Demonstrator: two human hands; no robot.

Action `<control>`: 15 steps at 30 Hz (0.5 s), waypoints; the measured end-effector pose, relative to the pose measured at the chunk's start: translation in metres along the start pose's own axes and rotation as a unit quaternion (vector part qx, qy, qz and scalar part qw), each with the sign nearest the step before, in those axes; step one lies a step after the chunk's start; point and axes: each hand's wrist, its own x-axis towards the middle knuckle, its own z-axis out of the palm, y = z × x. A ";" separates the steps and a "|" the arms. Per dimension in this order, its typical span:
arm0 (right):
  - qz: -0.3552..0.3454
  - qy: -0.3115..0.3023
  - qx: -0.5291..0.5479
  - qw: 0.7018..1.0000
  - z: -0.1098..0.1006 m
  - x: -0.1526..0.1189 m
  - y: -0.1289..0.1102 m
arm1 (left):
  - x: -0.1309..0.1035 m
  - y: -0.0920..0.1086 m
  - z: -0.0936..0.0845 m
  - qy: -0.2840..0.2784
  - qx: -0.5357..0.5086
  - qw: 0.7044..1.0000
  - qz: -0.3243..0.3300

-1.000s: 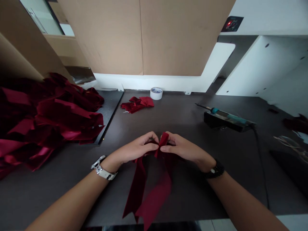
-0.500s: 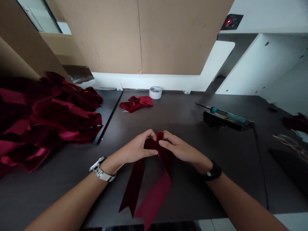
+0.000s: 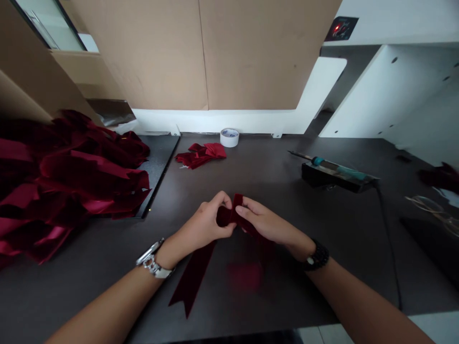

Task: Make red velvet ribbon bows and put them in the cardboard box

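Red ribbon held over a dark table.
The left hand and right hand pinch it, grip narrow. Brown cardboard stands behind; a ribbon pile lies on a black board at left.

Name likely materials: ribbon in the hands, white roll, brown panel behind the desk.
Ribbon: probably velvet; deep red, soft matte face that swallows light.
White roll: smooth, ring-shaped with print inside; looks like tape on a card core, though paper or plastic tape is unclear.
Brown panel: likely cardboard; flat tan colour, dull finish, straight seam or crease.
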 end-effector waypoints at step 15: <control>0.065 0.003 0.086 0.994 0.000 -0.003 -0.005 | -0.007 0.000 -0.012 0.050 0.313 0.896 0.311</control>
